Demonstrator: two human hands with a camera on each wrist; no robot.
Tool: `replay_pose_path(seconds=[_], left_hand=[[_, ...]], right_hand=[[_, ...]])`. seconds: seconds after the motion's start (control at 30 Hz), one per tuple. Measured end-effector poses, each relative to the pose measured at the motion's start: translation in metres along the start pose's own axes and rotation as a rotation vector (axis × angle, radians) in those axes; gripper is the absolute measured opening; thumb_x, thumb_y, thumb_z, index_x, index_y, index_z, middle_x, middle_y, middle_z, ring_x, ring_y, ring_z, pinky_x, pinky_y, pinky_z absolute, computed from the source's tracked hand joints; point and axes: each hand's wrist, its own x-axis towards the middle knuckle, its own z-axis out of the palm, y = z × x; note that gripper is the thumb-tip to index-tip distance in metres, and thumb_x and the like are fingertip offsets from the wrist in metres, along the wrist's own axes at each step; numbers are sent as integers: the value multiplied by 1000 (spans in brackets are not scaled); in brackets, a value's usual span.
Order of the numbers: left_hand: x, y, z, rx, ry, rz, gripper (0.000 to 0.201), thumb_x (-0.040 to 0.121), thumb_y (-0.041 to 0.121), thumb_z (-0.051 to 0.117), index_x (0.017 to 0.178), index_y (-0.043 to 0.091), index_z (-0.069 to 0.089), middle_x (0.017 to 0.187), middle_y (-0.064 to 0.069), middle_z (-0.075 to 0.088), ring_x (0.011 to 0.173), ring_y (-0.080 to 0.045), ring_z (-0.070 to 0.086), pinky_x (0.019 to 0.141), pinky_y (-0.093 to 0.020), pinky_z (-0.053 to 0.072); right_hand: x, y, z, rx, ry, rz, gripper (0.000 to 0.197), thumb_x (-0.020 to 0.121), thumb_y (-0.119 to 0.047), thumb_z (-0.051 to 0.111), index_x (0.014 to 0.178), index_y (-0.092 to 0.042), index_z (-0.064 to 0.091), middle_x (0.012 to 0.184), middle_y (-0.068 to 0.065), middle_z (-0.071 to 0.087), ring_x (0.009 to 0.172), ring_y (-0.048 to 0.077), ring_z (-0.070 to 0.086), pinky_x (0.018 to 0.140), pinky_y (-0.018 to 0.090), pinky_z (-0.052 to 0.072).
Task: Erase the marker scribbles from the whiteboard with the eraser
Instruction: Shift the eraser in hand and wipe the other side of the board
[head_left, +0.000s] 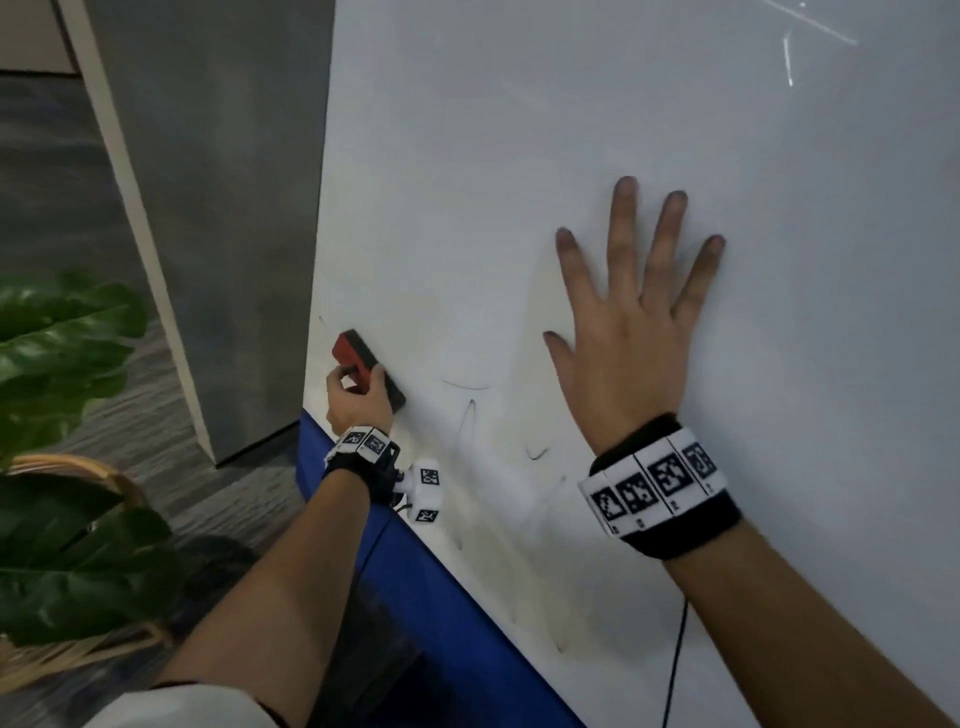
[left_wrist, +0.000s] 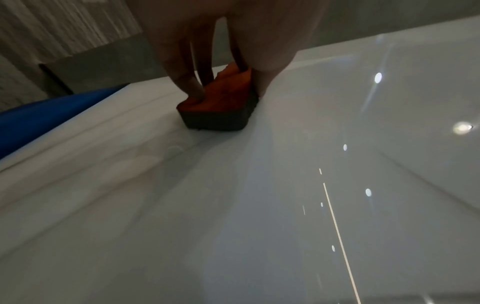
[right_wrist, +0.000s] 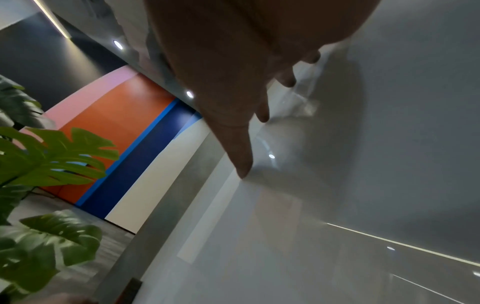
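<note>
The whiteboard (head_left: 571, 130) fills the right of the head view. My left hand (head_left: 358, 397) grips a red eraser (head_left: 363, 364) with a dark felt pad, pressed against the board near its lower left corner. In the left wrist view the eraser (left_wrist: 221, 109) sits felt-down on the whiteboard (left_wrist: 233, 205) under my fingers (left_wrist: 187, 82). Thin dark scribbles (head_left: 467, 415) remain just right of the eraser, with fainter ones lower down. My right hand (head_left: 634, 312) lies flat on the board with fingers spread, further right; its fingers (right_wrist: 241, 156) show in the right wrist view.
A blue edge (head_left: 415, 571) runs along the board's lower side. A grey pillar (head_left: 218, 208) stands left of the board. A leafy plant (head_left: 67, 364) in a woven basket (head_left: 78, 473) stands at the lower left on grey flooring.
</note>
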Motion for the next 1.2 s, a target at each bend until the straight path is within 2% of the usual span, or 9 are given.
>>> replay_pose_path(seconds=[0.17,0.3,0.47,0.6,0.7,0.87,0.97,1.1,1.2], left_hand=[[53,24,-7,-53,60,145,39,90,34,76,124,20,63,106,-3,69,94,-23,66,89,-34,56],[79,31,-1,76,105,280,52,93,43,69,142,32,56,124,-2,69,108,-21,66,100,-34,52],[74,-43,-9,237,-23,-112,50,102,38,60,145,13,56,142,-16,61,130,-37,56,111,-41,44],[54,-61,-10,356,-89,-162,47,105,36,55,146,15,54,139,-21,60,126,-44,56,105,-46,47],[62,-20,-4,261,-7,14,53,103,38,57,153,23,48,134,-21,60,123,-38,59,104,-41,48],[84,62,2,50,40,318,51,101,38,61,150,33,50,115,0,51,99,-12,53,95,-20,41],[90,37,-3,82,15,240,52,102,36,59,152,32,47,121,-3,55,105,-14,55,99,-24,43],[74,-36,-16,207,-77,-58,55,105,33,54,156,19,41,149,-16,54,136,-36,52,112,-40,42],[46,-58,-12,194,-92,-138,56,105,37,56,156,23,41,146,-18,55,133,-40,52,109,-45,45]], right_hand=[[2,1,7,-42,31,19,89,86,-47,74,159,-26,28,170,18,-3,153,50,-1,119,64,-8],[2,-4,10,-32,37,42,88,85,-46,75,158,-26,30,170,17,-3,153,51,-2,119,64,-10],[4,-6,15,-46,46,61,86,87,-48,72,158,-25,29,170,18,-3,153,51,-1,119,62,-11],[4,-8,14,-40,43,57,83,89,-50,69,158,-25,29,169,19,-3,153,52,-1,119,62,-11],[4,-8,13,-40,31,53,83,90,-49,69,158,-25,29,169,19,-2,153,52,0,120,64,-8],[4,-11,12,-45,12,70,84,88,-45,71,158,-24,28,169,21,-3,152,54,0,119,68,-3],[6,-14,12,-35,10,78,85,88,-43,72,158,-23,28,169,21,-3,152,54,0,119,68,-3],[4,-13,13,-42,4,59,84,89,-44,70,158,-23,27,169,20,-4,152,53,-1,120,66,-4],[4,-14,12,-51,2,59,83,90,-44,69,158,-24,27,169,20,-3,152,53,-1,120,66,-5]])
